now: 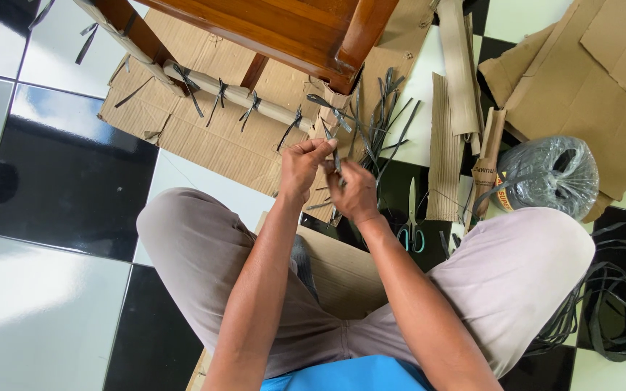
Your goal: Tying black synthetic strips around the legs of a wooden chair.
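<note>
- My left hand (300, 168) and right hand (353, 192) meet in front of me, above my knees, fingers pinched together on a thin black plastic strip (336, 156).
- The grip of each hand is clamped on that strip; it runs up between my fingertips toward the chair leg (335, 108) wrapped in cardboard.
- The wooden chair (277, 29) lies tipped over on a flattened cardboard sheet (204, 137) on the black and white tiled floor (52, 217).
- Its rung (240, 98), also wrapped, is tied with several black strips.
- A bundle of loose black strips (385, 116) lies just beyond my hands.
- Scissors (411, 224) lie on the floor near my right wrist.
- A roll of black strapping (548, 177) in clear wrap sits by my right knee.
</note>
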